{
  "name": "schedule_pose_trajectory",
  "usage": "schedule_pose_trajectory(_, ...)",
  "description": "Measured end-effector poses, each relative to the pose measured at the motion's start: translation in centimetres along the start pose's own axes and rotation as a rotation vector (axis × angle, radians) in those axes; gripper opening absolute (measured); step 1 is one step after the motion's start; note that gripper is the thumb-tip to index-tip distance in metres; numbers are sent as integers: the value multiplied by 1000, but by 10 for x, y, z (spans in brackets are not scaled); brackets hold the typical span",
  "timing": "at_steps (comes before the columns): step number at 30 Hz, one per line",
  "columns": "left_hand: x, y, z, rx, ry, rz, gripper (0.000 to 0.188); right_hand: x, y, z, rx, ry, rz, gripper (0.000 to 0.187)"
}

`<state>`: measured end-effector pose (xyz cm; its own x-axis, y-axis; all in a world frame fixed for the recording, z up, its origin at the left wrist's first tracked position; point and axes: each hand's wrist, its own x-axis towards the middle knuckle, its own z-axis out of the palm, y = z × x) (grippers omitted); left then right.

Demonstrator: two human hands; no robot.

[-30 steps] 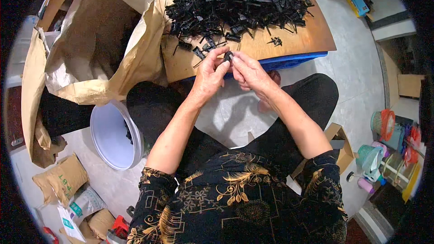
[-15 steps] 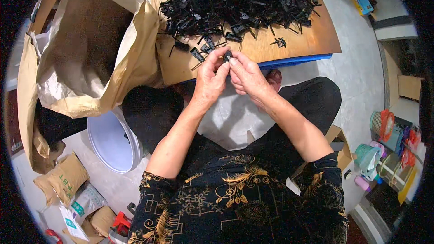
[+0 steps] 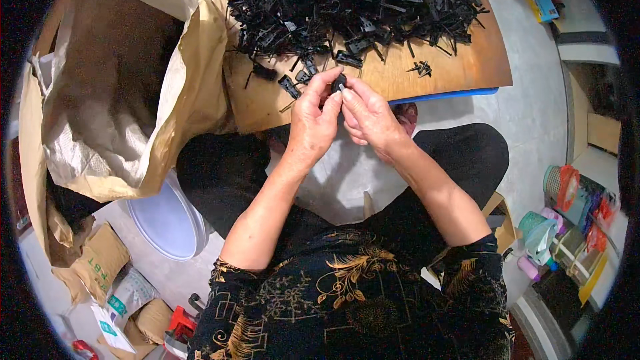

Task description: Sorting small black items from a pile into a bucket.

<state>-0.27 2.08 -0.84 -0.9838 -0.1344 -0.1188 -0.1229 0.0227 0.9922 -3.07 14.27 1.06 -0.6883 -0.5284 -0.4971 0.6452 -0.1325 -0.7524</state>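
Observation:
Both my hands meet just above the near edge of a wooden board [image 3: 273, 107]. A small black plastic part [image 3: 339, 83] sits between them, partly hidden by the fingers. My left hand [image 3: 315, 117] is closed around its left side, while my right hand [image 3: 372, 119] pinches it between thumb and fingers. Beyond them, a large heap of black plastic parts [image 3: 353, 7] with thin rods sticking out covers much of the board. A few loose black parts [image 3: 288, 86] lie just left of my fingers. Small dark pointed pieces [image 3: 421, 69] lie to the right.
A tall, wide-mouthed paper sack [image 3: 193, 87] stands open at the left, against the board. Below it is a white bucket [image 3: 167, 220]. Brown packages [image 3: 100, 260] lie at the lower left. Baskets and bags [image 3: 563, 227] crowd the right side, near a cardboard box [image 3: 503, 223].
The view has shifted slightly, so the board and sack appear moved. My hands stay together on the same black part, with only small finger movement.

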Motion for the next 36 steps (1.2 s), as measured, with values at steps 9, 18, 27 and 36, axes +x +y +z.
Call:
schedule_pose_trajectory(9, 6, -7, 4, -8, 32, -27, 30, 10, -4, -7, 25, -38, 106, 28)
schedule_pose_trajectory(18, 0, 3, -2, -149, -12, -221, 31, 2, -1, -2, -37, -41, -4, 28)
schedule_pose_trajectory(27, 2, -12, 0, 125, 79, 93, 31, 9, -4, 0, -115, -17, 17, 26)
schedule_pose_trajectory(36, 5, -18, -2, 328, 84, 147, 30, 33, 17, -20, -704, 91, -291, 27)
